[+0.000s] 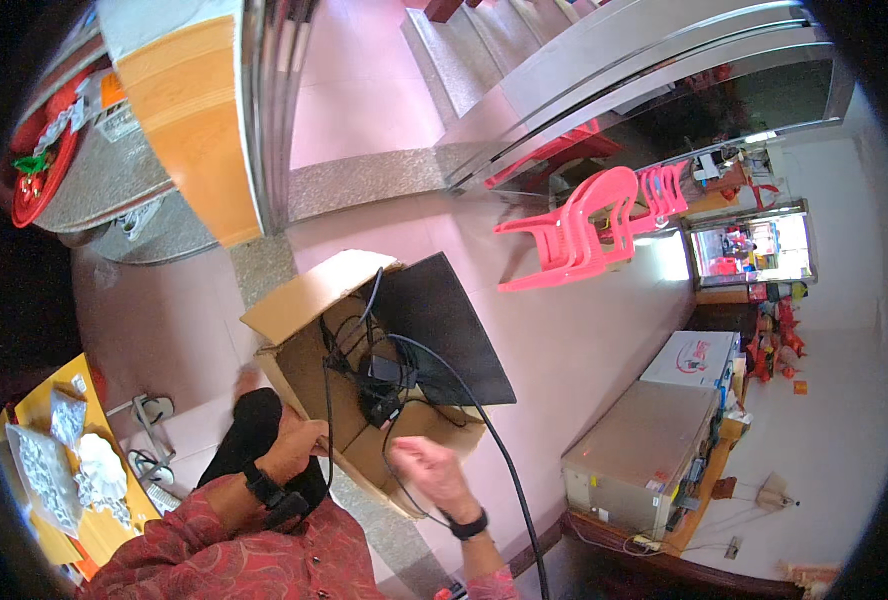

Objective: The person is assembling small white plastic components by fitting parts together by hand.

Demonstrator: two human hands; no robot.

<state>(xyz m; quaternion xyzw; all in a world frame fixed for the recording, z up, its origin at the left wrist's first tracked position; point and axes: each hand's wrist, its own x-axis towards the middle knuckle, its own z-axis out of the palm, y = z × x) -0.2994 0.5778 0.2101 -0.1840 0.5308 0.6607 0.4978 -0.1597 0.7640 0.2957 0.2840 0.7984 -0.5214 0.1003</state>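
Observation:
An open cardboard box [299, 385] stands in front of me, with several tangled black cables and a black power adapter [389, 372] inside. My left hand [299, 443] is at the box's near left edge, its fingers closed on a black cable [330, 405] that hangs down past the fingertips. Over the near right part of the box is my right hand [432, 474], fingers curled in. A thin dark cable loop passes right at its fingertips; whether they grip it is hidden. A flat black panel [442, 325] leans at the box's far right side.
A thick dark cable [499, 430] arcs from the box to the lower edge. Pink plastic chairs [589, 230] are beyond the box. Large cartons [644, 440] line the right wall. At left stand a yellow table [134, 500] with plastic bags and a round stone-topped table [114, 180]. Sandals [154, 410] lie on the floor.

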